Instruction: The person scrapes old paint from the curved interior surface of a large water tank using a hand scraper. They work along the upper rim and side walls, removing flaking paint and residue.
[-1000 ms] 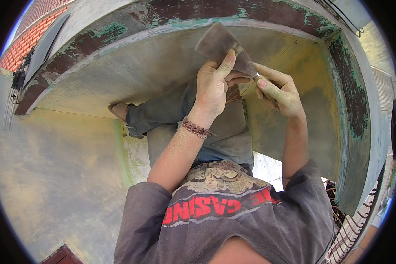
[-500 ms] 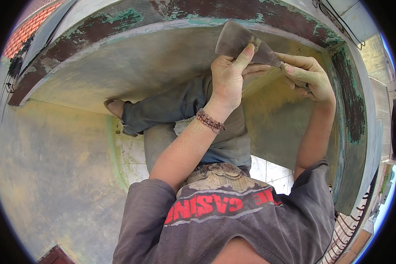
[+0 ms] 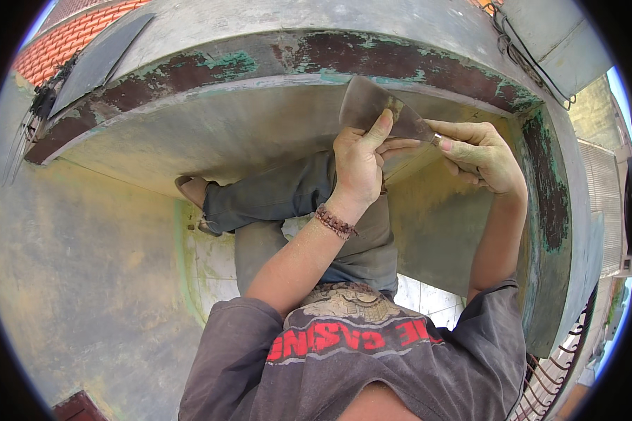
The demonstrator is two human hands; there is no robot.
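A putty knife [image 3: 407, 121] with a wide, flat grey blade is held up between both hands. My left hand [image 3: 358, 156] is closed on the blade, its thumb pressed on the face and its fingers behind. At the narrow end, my right hand [image 3: 486, 156] pinches the neck and handle, and most of the handle is hidden by its fingers. Pale dust coats my fingers. A braided bracelet [image 3: 335, 222] circles my left wrist. Behind the blade runs a wall ledge with peeling dark brown and green paint [image 3: 358, 53].
Smooth grey-yellow walls [image 3: 98, 259] stand to the left, ahead and right. White floor tiles [image 3: 428, 298] show beside my legs. Cables [image 3: 523, 45] hang at upper right, a metal railing [image 3: 558, 368] curves at lower right, and a peeling post [image 3: 546, 182] stands beside my right arm.
Both hands and the putty knife sit lower in the view, with the blade tilted much the same. The whole scene has shifted downward slightly. Both hands keep their hold.
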